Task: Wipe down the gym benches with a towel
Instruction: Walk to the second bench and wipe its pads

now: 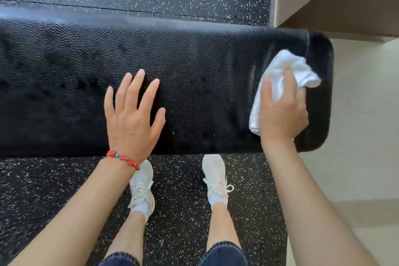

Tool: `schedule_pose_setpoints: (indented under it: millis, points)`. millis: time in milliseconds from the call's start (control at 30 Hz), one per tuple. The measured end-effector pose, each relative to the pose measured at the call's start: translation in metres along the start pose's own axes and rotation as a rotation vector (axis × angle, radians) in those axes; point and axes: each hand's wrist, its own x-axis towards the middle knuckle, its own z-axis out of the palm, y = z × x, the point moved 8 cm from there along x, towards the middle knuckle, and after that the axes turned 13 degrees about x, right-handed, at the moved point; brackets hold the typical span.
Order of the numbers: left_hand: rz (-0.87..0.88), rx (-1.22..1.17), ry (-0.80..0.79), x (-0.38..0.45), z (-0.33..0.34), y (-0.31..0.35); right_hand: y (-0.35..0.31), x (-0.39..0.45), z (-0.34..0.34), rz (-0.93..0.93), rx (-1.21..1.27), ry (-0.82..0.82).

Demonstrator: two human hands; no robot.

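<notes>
White towel (282,75) under right hand (282,112), speckled rubber floor (183,190) around bench (194,67).

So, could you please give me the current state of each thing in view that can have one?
Bench: lying level, textured black pad bare except for the hands and towel.
Towel: white, bunched, pressed on the bench's right end.
Right hand: closed on the towel.
Left hand: open, fingers spread, flat on the bench.
Bracelet: red beads, worn on the left wrist.
Shoes: white, laced, standing on the speckled floor.
</notes>
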Motion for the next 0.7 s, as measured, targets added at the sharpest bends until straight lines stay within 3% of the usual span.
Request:
schedule_pose_setpoints:
  millis: [167,267,333,433,533,600,700]
  points:
    - [-0.033,0.040,0.016,-0.002,0.000,-0.041,-0.098,-0.070,0.034,-0.413,-0.032,-0.001]
    - [0.008,0.052,0.008,-0.004,0.004,-0.046,-0.094,-0.062,0.024,-0.583,-0.134,0.081]
    - [0.010,0.050,0.008,-0.005,0.006,-0.047,-0.055,-0.041,0.006,-0.496,-0.204,0.106]
    - [0.008,0.047,0.004,-0.005,0.008,-0.048,0.010,-0.016,-0.011,-0.023,-0.120,0.015]
    - [0.009,0.039,0.000,-0.006,0.010,-0.048,0.015,-0.028,-0.010,0.165,-0.019,0.095]
    - [0.005,0.031,-0.003,-0.006,0.010,-0.047,-0.020,-0.052,-0.001,0.093,-0.006,0.130]
    - [0.001,0.035,-0.007,-0.006,0.011,-0.047,-0.092,-0.104,0.027,-0.265,-0.027,0.082]
